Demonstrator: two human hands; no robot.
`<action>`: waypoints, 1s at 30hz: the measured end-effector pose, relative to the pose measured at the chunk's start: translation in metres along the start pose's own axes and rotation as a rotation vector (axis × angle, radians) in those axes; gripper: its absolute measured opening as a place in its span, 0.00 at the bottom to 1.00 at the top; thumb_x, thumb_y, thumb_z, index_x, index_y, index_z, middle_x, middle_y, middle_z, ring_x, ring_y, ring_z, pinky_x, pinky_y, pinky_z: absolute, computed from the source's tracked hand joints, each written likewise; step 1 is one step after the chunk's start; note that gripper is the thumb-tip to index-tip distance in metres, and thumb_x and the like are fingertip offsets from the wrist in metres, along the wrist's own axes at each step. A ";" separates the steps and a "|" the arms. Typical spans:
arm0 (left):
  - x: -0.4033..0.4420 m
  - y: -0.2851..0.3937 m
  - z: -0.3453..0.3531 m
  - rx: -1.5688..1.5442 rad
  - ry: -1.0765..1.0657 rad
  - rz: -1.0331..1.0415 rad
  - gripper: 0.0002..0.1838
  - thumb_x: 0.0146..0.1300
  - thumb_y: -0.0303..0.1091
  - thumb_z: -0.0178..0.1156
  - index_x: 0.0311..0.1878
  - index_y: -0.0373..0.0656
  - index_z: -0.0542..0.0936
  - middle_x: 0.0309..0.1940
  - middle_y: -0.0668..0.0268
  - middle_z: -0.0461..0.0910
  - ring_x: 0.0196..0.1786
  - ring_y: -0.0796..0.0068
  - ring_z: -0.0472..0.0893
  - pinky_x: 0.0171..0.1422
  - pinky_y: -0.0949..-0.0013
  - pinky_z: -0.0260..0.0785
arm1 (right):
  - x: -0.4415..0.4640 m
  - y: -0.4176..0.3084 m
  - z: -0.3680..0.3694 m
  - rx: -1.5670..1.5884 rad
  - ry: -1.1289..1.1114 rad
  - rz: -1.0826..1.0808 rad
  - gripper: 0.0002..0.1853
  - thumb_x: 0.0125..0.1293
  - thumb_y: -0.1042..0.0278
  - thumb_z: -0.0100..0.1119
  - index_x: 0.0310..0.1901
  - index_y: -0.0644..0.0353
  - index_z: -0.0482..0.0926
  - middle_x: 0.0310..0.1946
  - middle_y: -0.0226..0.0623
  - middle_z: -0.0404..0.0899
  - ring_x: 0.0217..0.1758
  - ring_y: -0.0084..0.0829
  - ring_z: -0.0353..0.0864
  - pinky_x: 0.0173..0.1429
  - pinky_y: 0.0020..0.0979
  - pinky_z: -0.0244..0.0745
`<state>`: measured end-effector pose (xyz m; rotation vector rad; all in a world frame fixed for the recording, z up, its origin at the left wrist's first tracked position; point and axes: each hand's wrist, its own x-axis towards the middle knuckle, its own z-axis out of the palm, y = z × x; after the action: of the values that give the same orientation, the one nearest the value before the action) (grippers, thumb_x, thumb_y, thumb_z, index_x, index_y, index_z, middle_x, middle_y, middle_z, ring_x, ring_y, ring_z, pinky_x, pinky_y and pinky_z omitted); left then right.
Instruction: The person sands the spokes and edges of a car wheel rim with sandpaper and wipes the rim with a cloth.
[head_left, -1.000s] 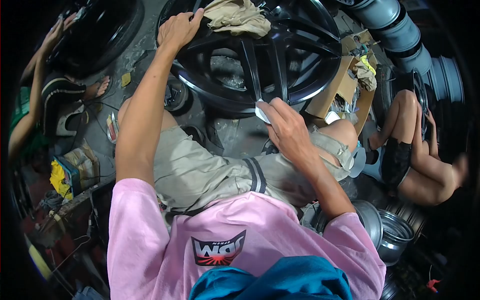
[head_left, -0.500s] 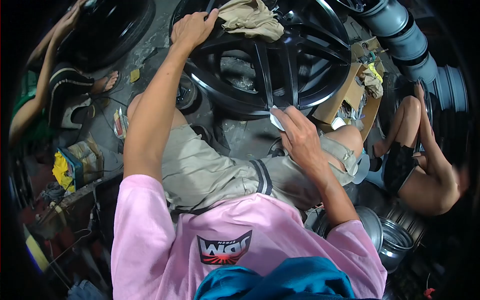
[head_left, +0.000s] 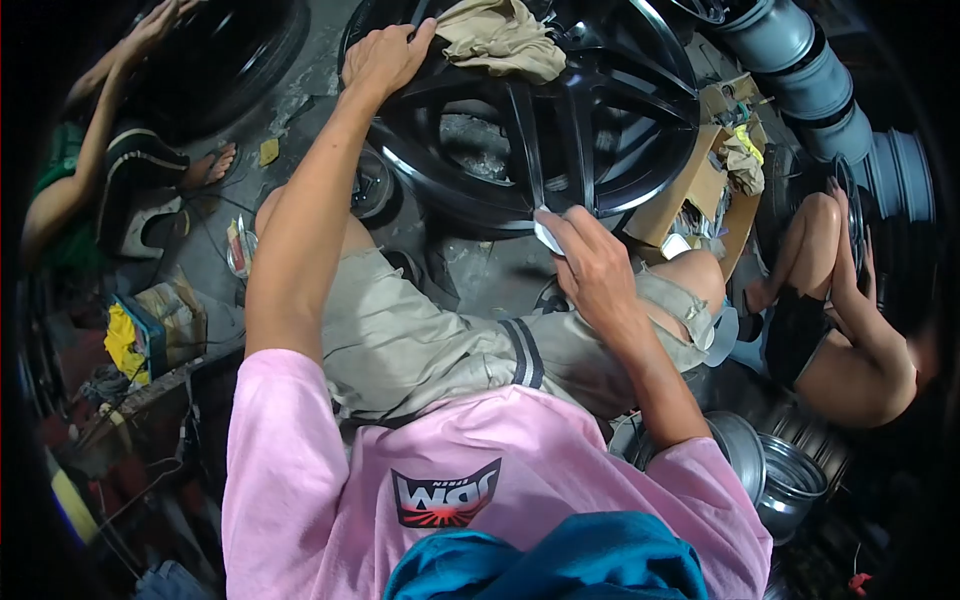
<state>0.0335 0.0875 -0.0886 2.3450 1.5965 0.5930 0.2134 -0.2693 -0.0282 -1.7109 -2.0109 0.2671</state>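
Observation:
A black spoked wheel rim [head_left: 450, 195] lies in front of my knees. My left hand [head_left: 388, 58] grips its upper left part, fingers bent over the black metal. A crumpled beige cloth [head_left: 503, 40] rests on the rim just right of that hand. My right hand [head_left: 592, 258] pinches a small white piece [head_left: 547, 236], perhaps paper or cloth, against the rim's near edge at the foot of a spoke.
An open cardboard box [head_left: 690, 195] with mixed items stands right of the rim. Stacked grey rims [head_left: 800, 75] curve along the upper right. One person [head_left: 845, 330] sits at right beside a wheel; another person's arms [head_left: 95, 130] show at left near a dark tire [head_left: 215, 70].
The view has shifted, so the rim and my hands appear slightly further right. My right hand stays near the rim's edge with the white piece. The person at right has moved their arms.

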 end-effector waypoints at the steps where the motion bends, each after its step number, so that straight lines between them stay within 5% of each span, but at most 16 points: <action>1: 0.001 -0.001 0.001 0.005 -0.006 0.011 0.38 0.80 0.70 0.48 0.65 0.48 0.90 0.54 0.42 0.90 0.62 0.37 0.87 0.72 0.43 0.76 | -0.002 0.000 -0.001 0.000 -0.004 -0.003 0.29 0.54 0.84 0.71 0.61 0.65 0.82 0.44 0.43 0.76 0.48 0.47 0.84 0.53 0.46 0.81; 13: 0.000 0.005 -0.007 0.002 -0.073 -0.016 0.38 0.80 0.70 0.48 0.65 0.47 0.90 0.55 0.42 0.90 0.63 0.37 0.87 0.72 0.44 0.76 | -0.027 0.006 -0.010 0.005 -0.006 -0.001 0.27 0.56 0.85 0.71 0.60 0.63 0.85 0.43 0.44 0.78 0.43 0.48 0.83 0.49 0.47 0.79; 16: 0.001 0.006 -0.010 0.008 -0.087 -0.012 0.38 0.80 0.70 0.48 0.65 0.47 0.90 0.55 0.42 0.90 0.63 0.37 0.87 0.73 0.44 0.75 | -0.025 0.006 -0.009 0.043 0.057 0.114 0.31 0.50 0.83 0.75 0.60 0.61 0.86 0.44 0.41 0.79 0.47 0.46 0.85 0.52 0.46 0.81; 22: -0.001 0.007 -0.011 -0.002 -0.079 -0.014 0.39 0.80 0.70 0.48 0.65 0.46 0.90 0.56 0.41 0.90 0.64 0.37 0.86 0.73 0.43 0.75 | -0.018 0.011 0.003 -0.077 0.116 -0.036 0.38 0.49 0.82 0.76 0.67 0.56 0.86 0.41 0.37 0.76 0.43 0.40 0.80 0.49 0.42 0.76; 30: -0.001 0.007 -0.011 0.018 -0.079 0.006 0.38 0.81 0.68 0.47 0.64 0.44 0.90 0.54 0.42 0.90 0.62 0.39 0.88 0.70 0.46 0.78 | -0.005 -0.007 0.018 -0.125 0.133 -0.019 0.36 0.51 0.82 0.70 0.67 0.65 0.84 0.41 0.36 0.74 0.43 0.39 0.75 0.47 0.41 0.69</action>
<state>0.0342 0.0834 -0.0765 2.3563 1.5676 0.4824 0.1990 -0.2730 -0.0416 -1.7351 -1.9808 0.0210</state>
